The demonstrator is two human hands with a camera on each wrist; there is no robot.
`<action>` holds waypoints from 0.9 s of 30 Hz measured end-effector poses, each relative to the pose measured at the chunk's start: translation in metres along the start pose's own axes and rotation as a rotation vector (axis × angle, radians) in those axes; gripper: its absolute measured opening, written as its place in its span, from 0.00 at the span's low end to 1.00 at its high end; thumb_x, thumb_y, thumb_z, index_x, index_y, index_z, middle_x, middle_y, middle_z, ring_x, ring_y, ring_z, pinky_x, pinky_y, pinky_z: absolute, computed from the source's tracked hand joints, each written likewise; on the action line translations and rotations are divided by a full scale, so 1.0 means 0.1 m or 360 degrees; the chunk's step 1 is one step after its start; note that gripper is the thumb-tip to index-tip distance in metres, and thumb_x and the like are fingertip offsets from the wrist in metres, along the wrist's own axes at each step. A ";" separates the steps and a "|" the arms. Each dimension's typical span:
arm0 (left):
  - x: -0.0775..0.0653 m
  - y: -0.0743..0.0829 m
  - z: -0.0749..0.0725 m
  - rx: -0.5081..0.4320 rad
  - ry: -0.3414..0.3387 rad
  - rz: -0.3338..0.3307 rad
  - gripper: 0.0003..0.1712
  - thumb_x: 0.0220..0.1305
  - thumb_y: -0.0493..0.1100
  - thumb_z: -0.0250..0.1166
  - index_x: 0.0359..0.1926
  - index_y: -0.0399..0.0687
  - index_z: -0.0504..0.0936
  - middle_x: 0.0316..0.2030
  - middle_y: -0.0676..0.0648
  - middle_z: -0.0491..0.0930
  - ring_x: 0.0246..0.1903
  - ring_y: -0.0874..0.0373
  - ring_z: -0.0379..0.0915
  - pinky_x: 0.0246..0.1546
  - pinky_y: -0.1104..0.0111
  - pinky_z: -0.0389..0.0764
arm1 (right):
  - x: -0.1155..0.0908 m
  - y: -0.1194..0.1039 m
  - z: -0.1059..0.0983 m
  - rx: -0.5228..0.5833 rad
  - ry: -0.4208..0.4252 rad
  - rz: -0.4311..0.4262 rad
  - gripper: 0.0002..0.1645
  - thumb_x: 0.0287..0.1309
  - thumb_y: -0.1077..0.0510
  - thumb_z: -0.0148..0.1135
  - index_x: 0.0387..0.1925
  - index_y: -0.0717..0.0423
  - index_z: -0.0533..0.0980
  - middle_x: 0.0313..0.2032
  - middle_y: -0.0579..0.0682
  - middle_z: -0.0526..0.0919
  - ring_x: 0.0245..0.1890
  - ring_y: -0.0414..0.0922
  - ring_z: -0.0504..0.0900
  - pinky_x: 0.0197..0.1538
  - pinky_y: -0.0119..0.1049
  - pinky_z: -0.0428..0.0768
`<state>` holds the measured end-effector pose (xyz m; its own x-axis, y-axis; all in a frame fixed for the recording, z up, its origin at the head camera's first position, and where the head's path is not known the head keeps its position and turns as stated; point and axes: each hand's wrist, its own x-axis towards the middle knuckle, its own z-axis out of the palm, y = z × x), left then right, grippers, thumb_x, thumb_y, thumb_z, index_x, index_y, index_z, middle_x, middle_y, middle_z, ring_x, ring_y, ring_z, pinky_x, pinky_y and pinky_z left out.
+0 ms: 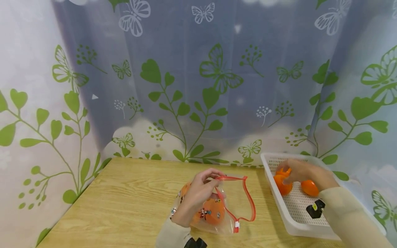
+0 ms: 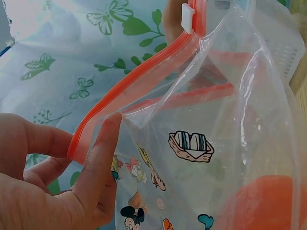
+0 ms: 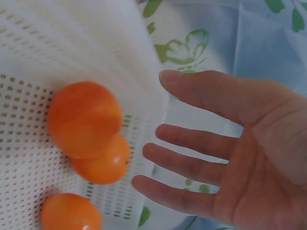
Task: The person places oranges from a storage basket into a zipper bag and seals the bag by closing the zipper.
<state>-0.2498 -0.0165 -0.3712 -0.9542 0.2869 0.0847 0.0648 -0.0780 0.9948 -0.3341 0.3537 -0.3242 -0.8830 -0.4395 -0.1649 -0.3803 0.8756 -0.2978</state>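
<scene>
My left hand (image 1: 198, 189) pinches the rim of a clear zip bag (image 2: 201, 115) between thumb and fingers. The bag has a red zip edge (image 1: 252, 206), a white slider (image 2: 187, 18) and printed cartoon figures. Its mouth gapes to the right, and something round and orange (image 2: 264, 203) shows through the film. Over the white basket (image 1: 280, 210), my right hand (image 1: 297, 170) reaches toward smooth, round orange fruits (image 3: 85, 120). In the right wrist view its fingers are spread and relaxed, apart from the fruits. Two fruits sit close together; another fruit (image 1: 310, 188) lies separately.
The perforated basket stands at the right end of the wooden table (image 1: 124, 199). A curtain (image 1: 186, 103) with green leaves and butterflies hangs behind and at both sides. Black wrist devices (image 1: 315, 208) sit at both cuffs.
</scene>
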 end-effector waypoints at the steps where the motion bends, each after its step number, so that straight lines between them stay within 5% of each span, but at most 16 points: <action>1: 0.00 0.00 0.00 -0.0001 -0.0002 -0.0001 0.14 0.76 0.36 0.56 0.55 0.46 0.84 0.51 0.43 0.77 0.30 0.58 0.78 0.27 0.70 0.84 | 0.01 0.02 0.01 -0.0001 0.0000 0.0022 0.29 0.53 0.60 0.77 0.57 0.59 0.80 0.55 0.64 0.83 0.56 0.66 0.79 0.54 0.61 0.82; 9: 0.01 0.01 -0.01 -0.0005 -0.0017 -0.0011 0.14 0.76 0.36 0.56 0.55 0.46 0.83 0.51 0.42 0.76 0.30 0.58 0.79 0.28 0.70 0.84 | 0.10 0.20 0.09 0.0033 -0.0047 0.0092 0.33 0.52 0.61 0.76 0.61 0.57 0.78 0.60 0.69 0.77 0.58 0.68 0.76 0.49 0.57 0.85; 15: 0.00 0.00 -0.01 0.0000 -0.0012 -0.0013 0.14 0.76 0.37 0.57 0.56 0.47 0.83 0.51 0.43 0.77 0.32 0.58 0.77 0.28 0.70 0.84 | 0.21 0.29 0.16 0.0101 -0.0103 0.0278 0.36 0.53 0.62 0.76 0.65 0.55 0.76 0.65 0.72 0.72 0.60 0.69 0.74 0.42 0.51 0.86; 27: 0.00 0.00 -0.01 0.0001 -0.0026 -0.0001 0.14 0.76 0.37 0.56 0.55 0.46 0.83 0.52 0.43 0.77 0.30 0.57 0.80 0.28 0.69 0.85 | 0.30 0.31 0.33 0.0139 -0.0104 0.0466 0.38 0.49 0.60 0.77 0.64 0.50 0.76 0.63 0.69 0.72 0.43 0.56 0.77 0.29 0.45 0.83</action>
<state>-0.2500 -0.0170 -0.3717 -0.9494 0.3025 0.0846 0.0641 -0.0772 0.9950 -0.3634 0.3610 -0.3694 -0.9308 -0.1857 -0.3148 -0.0849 0.9477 -0.3078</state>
